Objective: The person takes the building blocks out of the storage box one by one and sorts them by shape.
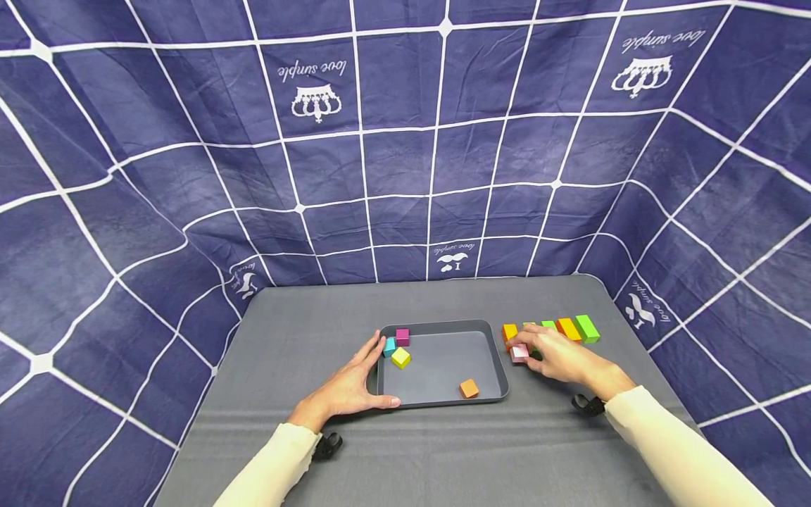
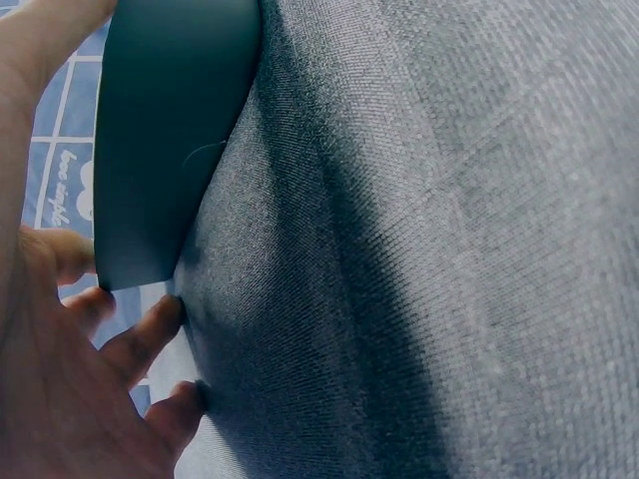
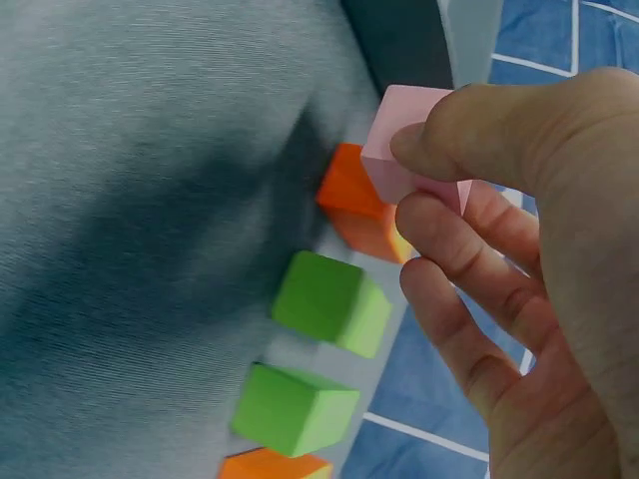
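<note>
- Well, the right hand [image 1: 560, 358] has the pink cube [image 1: 519, 354] pinched in its grip, between thumb and fingers, just right of the tray [image 1: 440, 370].
- The left hand [image 1: 347, 386] is spread, its grip slack, fingers touching the tray's left side, thumb at the near rim.
- In the tray I see a magenta cube [image 1: 402, 337], a cyan cube [image 1: 389, 347] and a yellow cube [image 1: 401, 358] at the left, an orange cube [image 1: 469, 389] near right.
- Orange and green blocks [image 1: 587, 329] line the grey bench [image 1: 304, 331] at the right.

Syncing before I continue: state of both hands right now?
Left hand: open, fingers spread, touching the tray.
Right hand: closed, pinching the pink block.
</note>
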Demonstrator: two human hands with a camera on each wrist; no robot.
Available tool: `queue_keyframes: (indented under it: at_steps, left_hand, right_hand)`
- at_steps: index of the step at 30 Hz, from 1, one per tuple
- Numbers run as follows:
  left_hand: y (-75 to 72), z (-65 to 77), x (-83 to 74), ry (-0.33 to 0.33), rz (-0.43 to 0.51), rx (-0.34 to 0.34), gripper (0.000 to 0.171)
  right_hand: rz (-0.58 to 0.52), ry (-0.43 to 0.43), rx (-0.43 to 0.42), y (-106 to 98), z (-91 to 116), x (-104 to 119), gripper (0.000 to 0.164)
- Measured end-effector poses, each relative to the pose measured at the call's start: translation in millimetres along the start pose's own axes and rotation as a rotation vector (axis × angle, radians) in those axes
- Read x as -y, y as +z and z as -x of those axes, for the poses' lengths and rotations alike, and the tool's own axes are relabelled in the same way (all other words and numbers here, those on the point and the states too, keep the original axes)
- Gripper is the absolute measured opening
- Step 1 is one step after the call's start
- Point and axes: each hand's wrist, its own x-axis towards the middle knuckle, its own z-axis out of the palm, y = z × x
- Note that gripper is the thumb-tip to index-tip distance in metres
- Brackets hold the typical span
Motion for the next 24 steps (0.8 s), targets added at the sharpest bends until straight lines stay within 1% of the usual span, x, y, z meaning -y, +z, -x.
queue_keyframes:
  at_steps: [4,11,20,24]
  left_hand:
    - [0.3,-0.4,0.7,0.003,0.004,-0.002,0.138]
    - [0.5,-0.7,1.3,0.007,-0.002,-0.004,0.138]
    - [0.7,-0.5,1.0,-0.001,0.014,0.005,0.137]
    - [0.6,-0.8,1.6,-0.006,0.019,0.003,0.137]
  right_hand:
    - [-0.032,-0.021,0.012,6,5,-2,0.043]
    - [-0.072,-0.002,0.035,14,11,-2,0.043]
    - [-0.08,0.033,0.062,20,13,-3,0.041]
    - [-0.076,0.03,0.063,20,13,-3,0.041]
